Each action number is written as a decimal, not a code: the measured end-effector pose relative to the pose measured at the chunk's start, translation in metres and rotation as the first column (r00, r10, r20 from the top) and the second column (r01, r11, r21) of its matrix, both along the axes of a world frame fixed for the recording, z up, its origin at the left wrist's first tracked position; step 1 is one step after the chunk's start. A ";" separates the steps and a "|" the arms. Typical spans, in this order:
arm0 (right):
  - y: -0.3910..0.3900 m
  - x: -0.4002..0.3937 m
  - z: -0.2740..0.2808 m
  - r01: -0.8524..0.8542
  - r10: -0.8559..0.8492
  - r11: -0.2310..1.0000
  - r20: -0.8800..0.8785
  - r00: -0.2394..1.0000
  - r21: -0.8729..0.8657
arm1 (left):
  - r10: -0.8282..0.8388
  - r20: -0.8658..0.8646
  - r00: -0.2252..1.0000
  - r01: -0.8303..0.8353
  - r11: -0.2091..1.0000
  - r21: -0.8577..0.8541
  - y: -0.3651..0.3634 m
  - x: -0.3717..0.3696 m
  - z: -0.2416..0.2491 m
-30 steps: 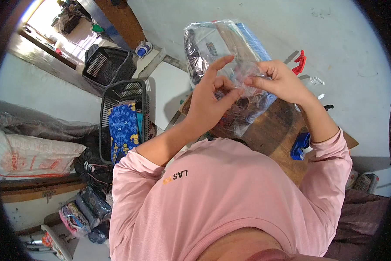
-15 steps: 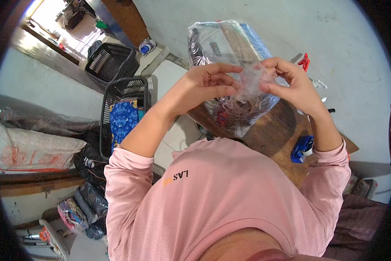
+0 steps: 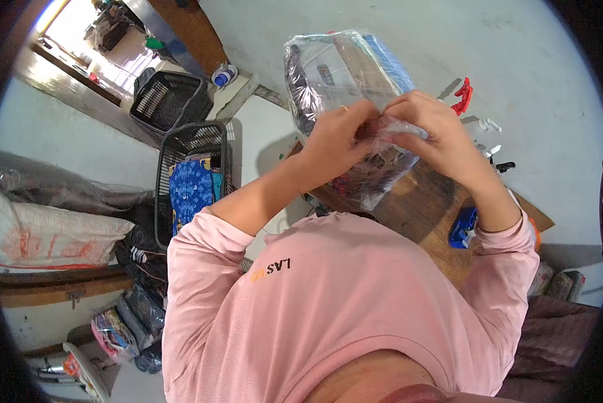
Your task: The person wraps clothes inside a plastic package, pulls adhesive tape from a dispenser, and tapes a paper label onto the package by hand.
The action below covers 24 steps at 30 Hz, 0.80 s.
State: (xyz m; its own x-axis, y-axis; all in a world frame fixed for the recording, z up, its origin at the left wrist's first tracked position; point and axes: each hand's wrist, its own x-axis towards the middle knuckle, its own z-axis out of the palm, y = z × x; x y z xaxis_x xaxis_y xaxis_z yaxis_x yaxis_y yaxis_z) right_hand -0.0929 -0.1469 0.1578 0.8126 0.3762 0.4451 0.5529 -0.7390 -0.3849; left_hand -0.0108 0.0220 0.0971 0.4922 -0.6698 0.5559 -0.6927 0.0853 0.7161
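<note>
A clear plastic bag (image 3: pixel 331 77) bulges with folded, cloth-like contents in dark, white, tan and blue. It rests at the wooden tabletop (image 3: pixel 442 208). My left hand (image 3: pixel 341 138) pinches the gathered plastic from the left, fingers curled in. From the other side my right hand (image 3: pixel 425 131) grips the same bunched plastic, thumb against bent fingers. The two hands nearly meet over the bag's near part and hide some of it. By my right forearm lies a blue tool (image 3: pixel 461 227), perhaps a tape dispenser.
At left stand a black basket with blue patterned cloth (image 3: pixel 192 185) and another black basket (image 3: pixel 170 101). A white sack (image 3: pixel 53 232) and packed plastic bundles (image 3: pixel 123 322) lie farther left. A red-handled item (image 3: pixel 462 96) is against the pale wall (image 3: pixel 536 60).
My hands have drawn closer together, and their fingers have closed more tightly on the plastic. My left hand has moved slightly right, and the bag's top has shifted slightly left.
</note>
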 end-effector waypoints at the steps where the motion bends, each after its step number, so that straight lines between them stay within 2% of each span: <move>1: 0.001 0.000 -0.002 0.003 -0.003 0.999 0.010 1.000 -0.038 | -0.012 -0.133 0.991 0.018 0.999 0.044 0.003 -0.004 0.000; 4: 0.003 0.001 -0.007 0.124 -0.094 0.979 -0.183 0.979 0.161 | -0.222 -0.442 0.869 0.178 0.974 -0.138 0.012 0.002 -0.005; 7: 0.006 0.006 0.002 0.261 -0.151 0.944 -0.442 0.884 0.200 | -0.281 -0.687 0.670 0.120 0.954 -0.274 0.017 -0.013 0.011; 10: 0.009 0.015 0.004 0.332 -0.099 0.896 -0.595 0.798 0.296 | -0.176 -0.587 0.790 0.171 0.983 -0.065 0.018 -0.014 0.012; 13: 0.015 0.012 0.006 0.379 -0.173 0.855 -0.494 0.852 0.354 | -0.154 -0.754 0.639 0.158 0.985 -0.067 0.014 -0.009 0.003; 14: 0.012 0.012 0.005 0.238 -0.170 0.938 -0.262 0.950 0.253 | -0.181 -0.787 0.590 0.164 0.981 -0.103 0.013 -0.008 0.002; 15: 0.006 0.013 0.001 0.118 -0.116 0.987 -0.022 0.993 0.111 | -0.208 -0.818 0.537 0.167 0.976 -0.138 0.013 -0.006 0.001; 16: 0.001 0.013 -0.001 0.028 -0.016 0.998 0.208 0.978 -0.059 | -0.235 -0.844 0.483 0.168 0.970 -0.174 0.013 -0.005 0.000; 19: -0.003 0.003 0.000 0.009 -0.008 0.980 0.009 1.000 -0.201 | -0.244 -0.846 0.473 0.197 0.966 -0.168 0.013 0.000 -0.006; 22: -0.004 0.004 0.002 -0.041 0.010 0.990 -0.220 0.975 -0.135 | -0.188 -0.812 0.552 0.230 0.971 -0.069 0.016 -0.001 0.007; 23: -0.005 0.005 0.000 -0.043 0.020 0.994 -0.215 0.976 -0.103 | -0.132 -0.623 0.771 0.183 0.983 0.019 0.016 -0.003 0.015; 24: -0.004 0.005 -0.002 -0.045 0.030 0.997 -0.209 0.978 -0.069 | -0.072 -0.376 0.924 0.113 0.989 0.090 0.016 -0.006 0.025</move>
